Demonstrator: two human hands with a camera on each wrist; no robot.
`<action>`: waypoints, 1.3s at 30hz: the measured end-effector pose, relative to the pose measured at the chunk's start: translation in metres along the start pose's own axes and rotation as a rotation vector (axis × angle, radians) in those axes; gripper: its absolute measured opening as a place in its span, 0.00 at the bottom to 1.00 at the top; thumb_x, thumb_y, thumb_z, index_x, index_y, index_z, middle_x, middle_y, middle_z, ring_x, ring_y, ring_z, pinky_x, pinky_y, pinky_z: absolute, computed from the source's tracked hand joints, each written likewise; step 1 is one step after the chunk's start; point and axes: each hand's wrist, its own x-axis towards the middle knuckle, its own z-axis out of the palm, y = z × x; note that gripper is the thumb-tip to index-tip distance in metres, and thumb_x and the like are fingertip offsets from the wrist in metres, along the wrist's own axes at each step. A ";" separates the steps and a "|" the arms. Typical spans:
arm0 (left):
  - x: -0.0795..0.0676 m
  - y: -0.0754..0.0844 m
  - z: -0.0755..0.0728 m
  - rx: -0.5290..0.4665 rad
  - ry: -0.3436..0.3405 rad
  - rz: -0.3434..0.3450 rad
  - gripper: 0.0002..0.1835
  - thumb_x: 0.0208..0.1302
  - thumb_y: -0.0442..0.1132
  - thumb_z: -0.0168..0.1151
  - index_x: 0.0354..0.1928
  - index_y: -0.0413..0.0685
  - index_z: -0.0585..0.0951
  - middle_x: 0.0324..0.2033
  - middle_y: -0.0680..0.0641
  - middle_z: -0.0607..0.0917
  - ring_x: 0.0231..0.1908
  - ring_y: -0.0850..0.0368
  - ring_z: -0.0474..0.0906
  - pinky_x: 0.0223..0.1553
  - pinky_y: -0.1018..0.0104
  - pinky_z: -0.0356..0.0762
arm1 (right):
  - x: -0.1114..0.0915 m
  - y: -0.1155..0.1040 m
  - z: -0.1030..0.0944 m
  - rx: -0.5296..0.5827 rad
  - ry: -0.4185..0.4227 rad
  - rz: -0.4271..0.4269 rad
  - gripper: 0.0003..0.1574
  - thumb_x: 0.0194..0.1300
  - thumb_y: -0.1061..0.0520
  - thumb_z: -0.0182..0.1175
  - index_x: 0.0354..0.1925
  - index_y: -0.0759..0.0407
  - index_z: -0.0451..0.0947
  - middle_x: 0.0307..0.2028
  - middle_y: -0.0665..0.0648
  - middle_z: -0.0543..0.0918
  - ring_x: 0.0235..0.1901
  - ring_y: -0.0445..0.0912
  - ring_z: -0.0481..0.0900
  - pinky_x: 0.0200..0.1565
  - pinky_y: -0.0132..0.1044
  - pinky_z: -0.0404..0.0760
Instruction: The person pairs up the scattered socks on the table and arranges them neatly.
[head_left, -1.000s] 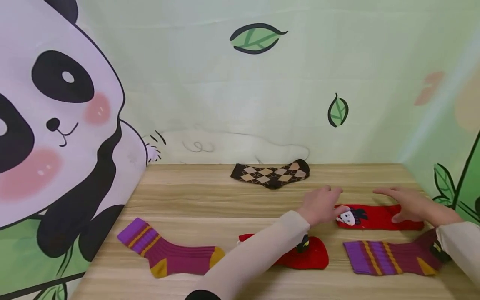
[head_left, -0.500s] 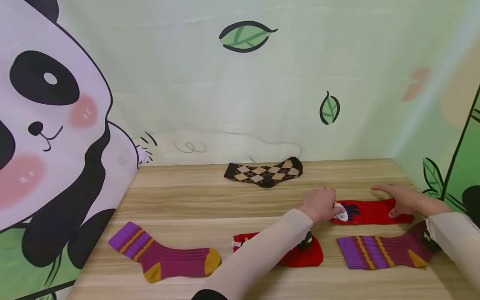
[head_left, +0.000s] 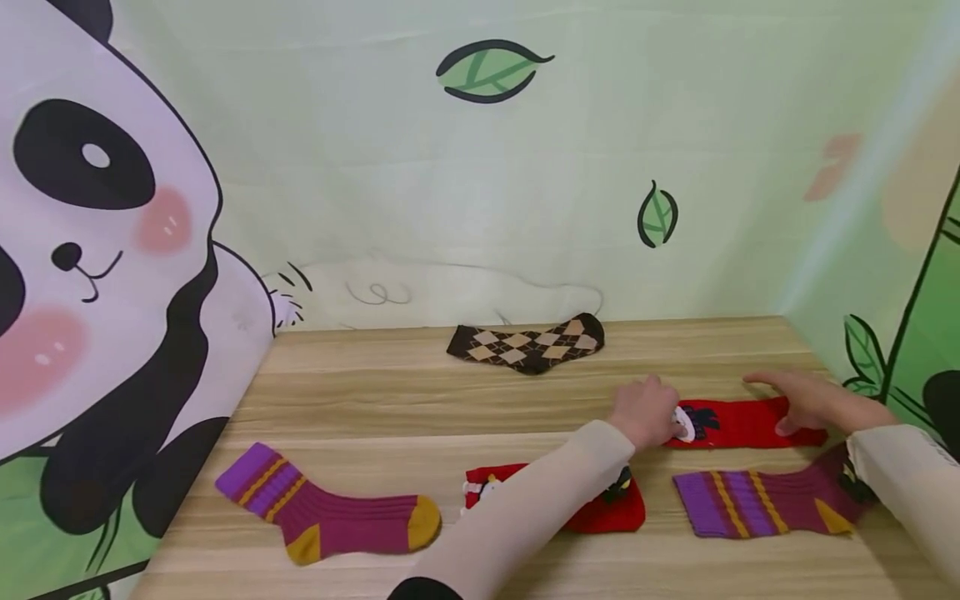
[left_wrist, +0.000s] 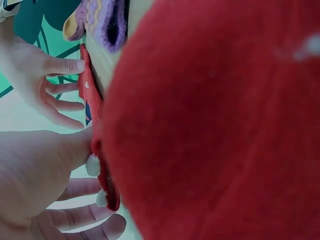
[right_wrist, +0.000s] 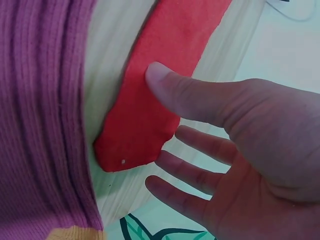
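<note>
A red sock (head_left: 750,423) with a white-faced figure near its cuff lies flat on the table at the right. My left hand (head_left: 645,412) is at its cuff end, covering the edge in the head view. In the left wrist view the thumb touches the sock beside white pompoms, and the other fingers stand apart from the thumb, along the cuff. My right hand (right_wrist: 250,155) is at the toe end, thumb resting on the red fabric, its other fingers spread beyond the sock's far edge. Below it lies a purple striped sock (head_left: 750,504), partly behind the right sleeve.
A second red sock (head_left: 611,508) lies partly under my left forearm. Another purple striped sock (head_left: 360,521) with yellow heel and toe is at the left. A black and tan argyle sock (head_left: 525,348) lies by the back wall. A panda-printed backdrop (head_left: 375,167) surrounds the wooden table (head_left: 360,408).
My left hand has shifted slightly right over the cuff, and its fingers are more bent. The right hand keeps its place on the red sock. The head view has turned a little right.
</note>
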 end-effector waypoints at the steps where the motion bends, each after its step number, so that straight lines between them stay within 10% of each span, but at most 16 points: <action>1: 0.000 0.000 0.000 0.002 0.002 0.000 0.17 0.60 0.68 0.68 0.35 0.66 0.84 0.38 0.57 0.80 0.34 0.61 0.79 0.28 0.63 0.74 | 0.000 0.000 0.000 0.001 0.000 0.001 0.52 0.42 0.70 0.81 0.63 0.78 0.67 0.56 0.86 0.71 0.54 0.79 0.72 0.52 0.69 0.76; 21: 0.004 0.004 -0.003 0.025 -0.001 -0.005 0.16 0.61 0.66 0.69 0.32 0.66 0.83 0.36 0.57 0.80 0.32 0.63 0.77 0.26 0.64 0.75 | -0.002 0.003 0.000 -0.061 0.045 -0.019 0.36 0.46 0.64 0.81 0.51 0.75 0.75 0.48 0.78 0.80 0.49 0.74 0.77 0.50 0.67 0.77; 30: 0.005 0.005 -0.005 0.009 -0.017 -0.008 0.32 0.60 0.65 0.70 0.66 0.74 0.73 0.47 0.56 0.82 0.40 0.59 0.81 0.26 0.64 0.75 | -0.004 0.001 -0.001 -0.053 0.062 -0.039 0.27 0.47 0.66 0.80 0.41 0.68 0.75 0.36 0.65 0.81 0.32 0.55 0.75 0.33 0.46 0.77; 39: 0.002 0.005 -0.006 -0.006 0.002 0.009 0.28 0.61 0.63 0.70 0.62 0.73 0.74 0.45 0.55 0.81 0.40 0.58 0.80 0.26 0.65 0.74 | -0.003 0.000 0.002 -0.027 0.090 -0.057 0.29 0.47 0.68 0.80 0.36 0.61 0.67 0.29 0.54 0.70 0.27 0.48 0.64 0.29 0.38 0.64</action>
